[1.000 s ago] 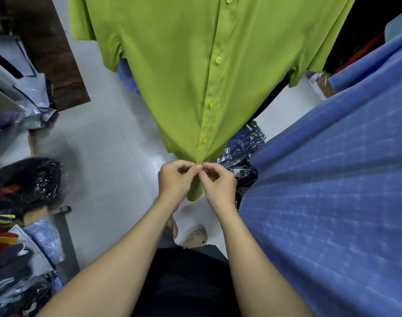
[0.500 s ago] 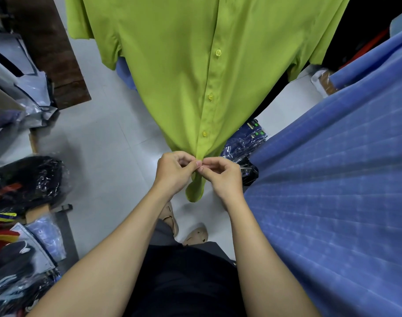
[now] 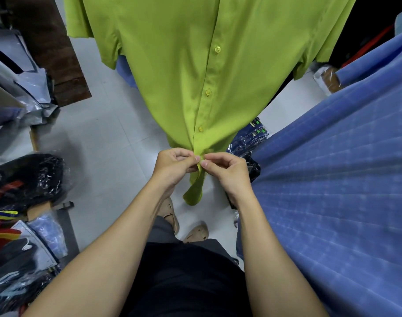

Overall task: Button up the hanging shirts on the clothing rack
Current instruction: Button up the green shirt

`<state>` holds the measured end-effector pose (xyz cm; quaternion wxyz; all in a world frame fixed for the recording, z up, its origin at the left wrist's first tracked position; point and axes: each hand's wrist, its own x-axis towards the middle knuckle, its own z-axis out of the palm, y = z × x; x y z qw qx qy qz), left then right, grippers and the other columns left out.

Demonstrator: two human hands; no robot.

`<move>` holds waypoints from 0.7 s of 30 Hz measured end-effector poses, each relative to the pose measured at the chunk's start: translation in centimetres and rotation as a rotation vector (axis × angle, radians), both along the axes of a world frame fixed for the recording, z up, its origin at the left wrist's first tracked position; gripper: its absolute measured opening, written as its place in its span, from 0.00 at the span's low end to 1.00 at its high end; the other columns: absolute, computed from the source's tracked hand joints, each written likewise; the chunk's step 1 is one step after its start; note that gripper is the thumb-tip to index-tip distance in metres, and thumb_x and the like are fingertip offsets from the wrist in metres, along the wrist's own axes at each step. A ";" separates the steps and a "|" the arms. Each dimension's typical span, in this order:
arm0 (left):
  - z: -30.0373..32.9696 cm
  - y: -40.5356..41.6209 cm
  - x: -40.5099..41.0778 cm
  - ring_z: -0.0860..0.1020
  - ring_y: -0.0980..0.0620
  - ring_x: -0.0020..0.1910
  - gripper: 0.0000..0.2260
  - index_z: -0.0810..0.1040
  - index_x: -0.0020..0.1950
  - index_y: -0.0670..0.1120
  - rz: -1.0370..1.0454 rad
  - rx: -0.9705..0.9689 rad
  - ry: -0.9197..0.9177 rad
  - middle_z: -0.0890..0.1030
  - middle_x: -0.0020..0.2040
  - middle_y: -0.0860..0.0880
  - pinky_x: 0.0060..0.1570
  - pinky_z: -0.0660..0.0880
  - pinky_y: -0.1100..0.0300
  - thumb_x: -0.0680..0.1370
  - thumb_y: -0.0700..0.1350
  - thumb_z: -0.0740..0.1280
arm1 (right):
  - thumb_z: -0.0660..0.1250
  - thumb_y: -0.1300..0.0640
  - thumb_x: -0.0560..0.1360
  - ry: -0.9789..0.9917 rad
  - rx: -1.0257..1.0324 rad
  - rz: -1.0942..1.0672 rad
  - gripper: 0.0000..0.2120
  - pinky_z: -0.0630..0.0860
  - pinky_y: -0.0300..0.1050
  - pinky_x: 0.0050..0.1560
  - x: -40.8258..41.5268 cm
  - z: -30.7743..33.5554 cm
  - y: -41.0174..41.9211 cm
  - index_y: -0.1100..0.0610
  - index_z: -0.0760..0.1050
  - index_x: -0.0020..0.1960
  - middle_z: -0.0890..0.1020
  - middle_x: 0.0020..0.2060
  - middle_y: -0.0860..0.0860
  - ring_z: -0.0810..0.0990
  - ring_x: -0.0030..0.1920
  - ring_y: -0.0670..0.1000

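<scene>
Head view: green shirt (image 3: pixel 172 76) hangs centre frame, placket buttoned through three visible buttons (image 3: pixel 208 92). Left hand (image 3: pixel 172 167) and right hand (image 3: pixel 227 173) both pinch placket near hem, fingertips meeting. Blue checked shirt (image 3: pixel 332 191) hangs just right. Bagged clothes (image 3: pixel 24 179) on floor (image 3: pixel 108 145) left.

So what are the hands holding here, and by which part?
Both the left hand and right hand pinch the green shirt at its front placket, near the hem.
</scene>
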<state>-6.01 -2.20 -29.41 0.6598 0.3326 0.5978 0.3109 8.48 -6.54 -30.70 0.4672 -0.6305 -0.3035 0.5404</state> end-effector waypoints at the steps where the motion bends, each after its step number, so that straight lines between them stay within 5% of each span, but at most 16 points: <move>1: 0.0 0.2 0.1 0.82 0.50 0.33 0.05 0.78 0.41 0.38 -0.004 0.015 0.038 0.83 0.31 0.45 0.44 0.82 0.57 0.73 0.32 0.73 | 0.76 0.67 0.70 -0.073 0.028 0.019 0.08 0.81 0.43 0.51 -0.1 -0.1 0.0 0.57 0.84 0.46 0.86 0.39 0.53 0.84 0.42 0.48; 5: 0.3 0.6 0.2 0.82 0.51 0.32 0.06 0.78 0.41 0.39 0.016 0.018 0.052 0.82 0.32 0.44 0.40 0.82 0.60 0.73 0.31 0.73 | 0.75 0.62 0.73 -0.241 0.077 0.050 0.05 0.80 0.42 0.53 -0.4 -0.3 -0.1 0.54 0.86 0.47 0.87 0.41 0.48 0.85 0.47 0.47; 11: 0.9 0.5 0.9 0.82 0.48 0.35 0.07 0.78 0.46 0.36 0.109 -0.064 -0.140 0.83 0.38 0.40 0.47 0.83 0.56 0.71 0.30 0.73 | 0.65 0.66 0.79 0.345 -0.087 -0.146 0.07 0.80 0.39 0.46 -1.0 -0.1 0.3 0.59 0.81 0.48 0.85 0.40 0.53 0.83 0.41 0.48; 16: 0.5 0.1 1.5 0.80 0.51 0.36 0.08 0.79 0.47 0.39 0.053 -0.027 -0.041 0.83 0.38 0.43 0.45 0.80 0.59 0.71 0.35 0.76 | 0.70 0.67 0.70 0.130 -0.027 -0.042 0.12 0.77 0.38 0.46 -1.4 -1.5 -0.5 0.57 0.77 0.52 0.82 0.41 0.49 0.80 0.42 0.45; 21: -0.9 -1.1 0.9 0.82 0.55 0.37 0.03 0.80 0.47 0.41 0.039 -0.039 -0.029 0.84 0.37 0.47 0.41 0.79 0.65 0.75 0.38 0.72 | 0.72 0.62 0.71 0.094 -0.108 -0.012 0.14 0.77 0.50 0.47 -1.9 -3.2 -1.2 0.52 0.76 0.54 0.84 0.51 0.58 0.82 0.49 0.55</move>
